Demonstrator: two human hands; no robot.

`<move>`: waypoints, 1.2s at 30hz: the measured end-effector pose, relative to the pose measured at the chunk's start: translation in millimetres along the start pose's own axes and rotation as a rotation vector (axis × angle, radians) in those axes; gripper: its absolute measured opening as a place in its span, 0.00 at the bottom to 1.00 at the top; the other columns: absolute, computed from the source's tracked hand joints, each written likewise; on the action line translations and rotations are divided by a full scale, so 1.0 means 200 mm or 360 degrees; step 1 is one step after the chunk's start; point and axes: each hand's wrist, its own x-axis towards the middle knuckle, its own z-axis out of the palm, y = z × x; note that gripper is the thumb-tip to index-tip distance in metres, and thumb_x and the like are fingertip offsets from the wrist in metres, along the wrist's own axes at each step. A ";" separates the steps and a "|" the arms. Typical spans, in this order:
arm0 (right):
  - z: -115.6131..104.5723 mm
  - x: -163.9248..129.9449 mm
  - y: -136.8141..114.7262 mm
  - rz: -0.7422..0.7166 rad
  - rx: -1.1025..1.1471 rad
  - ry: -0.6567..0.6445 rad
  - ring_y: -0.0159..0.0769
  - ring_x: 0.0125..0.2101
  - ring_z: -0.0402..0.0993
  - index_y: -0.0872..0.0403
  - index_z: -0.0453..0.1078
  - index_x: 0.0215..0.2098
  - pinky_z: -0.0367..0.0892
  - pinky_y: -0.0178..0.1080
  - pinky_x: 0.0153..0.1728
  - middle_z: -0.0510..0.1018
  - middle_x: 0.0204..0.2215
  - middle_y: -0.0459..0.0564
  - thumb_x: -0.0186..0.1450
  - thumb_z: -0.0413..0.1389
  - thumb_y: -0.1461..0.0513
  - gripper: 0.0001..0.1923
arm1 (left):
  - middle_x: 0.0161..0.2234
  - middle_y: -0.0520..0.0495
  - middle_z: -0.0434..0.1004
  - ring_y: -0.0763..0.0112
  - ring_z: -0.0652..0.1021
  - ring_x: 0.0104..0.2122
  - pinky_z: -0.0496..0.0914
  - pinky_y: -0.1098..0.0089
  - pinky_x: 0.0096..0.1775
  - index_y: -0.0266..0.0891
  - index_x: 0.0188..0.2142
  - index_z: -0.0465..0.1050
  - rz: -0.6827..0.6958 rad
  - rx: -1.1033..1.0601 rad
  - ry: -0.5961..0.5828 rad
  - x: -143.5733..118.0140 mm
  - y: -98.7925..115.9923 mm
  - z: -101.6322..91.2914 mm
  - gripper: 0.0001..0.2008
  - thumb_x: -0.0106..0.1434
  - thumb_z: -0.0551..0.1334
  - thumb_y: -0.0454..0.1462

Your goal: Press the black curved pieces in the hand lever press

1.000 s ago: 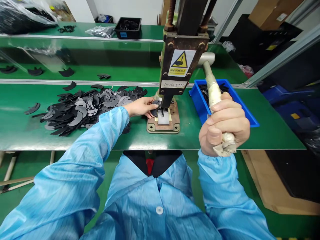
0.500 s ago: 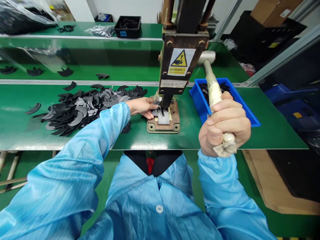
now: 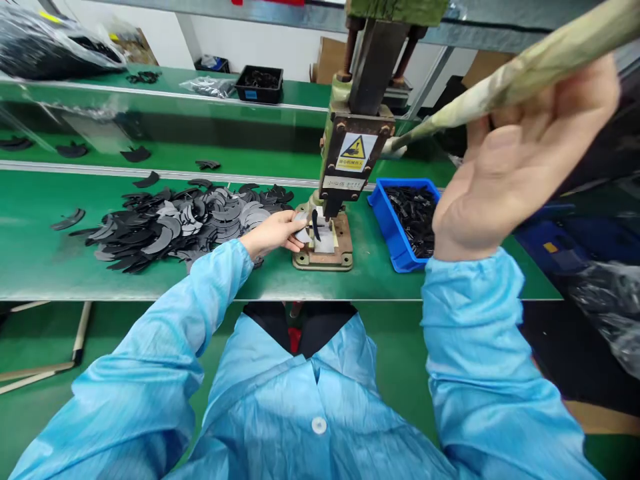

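My left hand [image 3: 277, 232] pinches a grey curved piece [image 3: 303, 229] at the left side of the hand press [image 3: 333, 152]. A small black curved strip [image 3: 316, 225] stands out beside it, under the press's ram and in front of the pale plate [image 3: 325, 241] on the base. Raised at the upper right, my right hand [image 3: 523, 160] is closed around the press's tape-wrapped lever [image 3: 530, 73], its fingers partly hidden by the lever. To the left of my left hand spreads a heap of black and grey curved pieces [image 3: 165, 230].
A blue bin [image 3: 393, 233] of small black parts stands right of the press. On the raised shelf behind are a black tray [image 3: 243, 93] and a clear plastic bag [image 3: 210, 87]. Several loose curved pieces lie behind the heap. The green table's front edge runs before my body.
My right hand has swung the lever up, and the ram is higher. The grey piece in my left hand has turned and sits slightly further left. The view has shifted a little.
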 end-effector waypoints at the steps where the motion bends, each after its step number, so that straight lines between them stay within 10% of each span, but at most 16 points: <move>1: -0.01 -0.05 0.03 0.0037 -0.0070 0.0063 0.41 0.64 0.77 0.48 0.70 0.62 0.73 0.47 0.65 0.75 0.60 0.50 0.70 0.64 0.57 0.23 | 0.28 0.48 0.82 0.69 0.84 0.24 0.80 0.73 0.27 0.39 0.37 0.67 0.0054 -0.0008 -0.0013 -0.06 0.01 -0.01 0.18 0.71 0.72 0.46; 4: 0.00 -0.37 0.11 0.0495 -0.0076 -0.0120 0.29 0.47 0.81 0.48 0.73 0.53 0.78 0.39 0.56 0.80 0.46 0.46 0.66 0.70 0.56 0.19 | 0.29 0.48 0.82 0.70 0.84 0.25 0.81 0.72 0.27 0.39 0.36 0.68 0.0227 -0.0044 -0.0117 -0.25 0.03 0.00 0.23 0.67 0.74 0.52; 11: 0.23 -1.04 -0.03 0.1050 0.0060 -0.0555 0.36 0.37 0.83 0.48 0.74 0.46 0.82 0.41 0.39 0.83 0.39 0.48 0.65 0.68 0.46 0.20 | 0.28 0.50 0.78 0.71 0.82 0.25 0.81 0.72 0.27 0.39 0.33 0.70 0.0337 -0.0052 -0.0197 -0.47 -0.01 0.11 0.25 0.63 0.75 0.56; 25: 0.26 -1.17 -0.13 0.1058 -0.0086 -0.0466 0.37 0.39 0.80 0.47 0.73 0.42 0.78 0.44 0.45 0.81 0.39 0.47 0.71 0.62 0.51 0.10 | 0.26 0.51 0.74 0.75 0.76 0.22 0.79 0.73 0.24 0.39 0.31 0.71 -0.0023 -0.0268 -0.0396 -0.45 -0.06 0.15 0.25 0.60 0.77 0.54; 31: 0.17 -1.10 -0.12 0.0867 -0.0256 -0.0753 0.40 0.42 0.81 0.46 0.76 0.47 0.78 0.47 0.48 0.83 0.41 0.49 0.72 0.60 0.55 0.08 | 0.27 0.51 0.74 0.71 0.78 0.27 0.78 0.71 0.28 0.41 0.32 0.69 0.0176 0.0099 -0.0229 -0.41 -0.11 0.10 0.23 0.65 0.73 0.55; 36: 0.13 -1.05 -0.11 0.0658 -0.0359 -0.0856 0.42 0.44 0.81 0.45 0.75 0.45 0.78 0.49 0.47 0.83 0.40 0.51 0.72 0.59 0.56 0.05 | 0.35 0.47 0.75 0.64 0.76 0.37 0.75 0.66 0.40 0.44 0.36 0.72 0.0817 0.0711 0.0375 -0.50 -0.12 0.11 0.15 0.67 0.70 0.50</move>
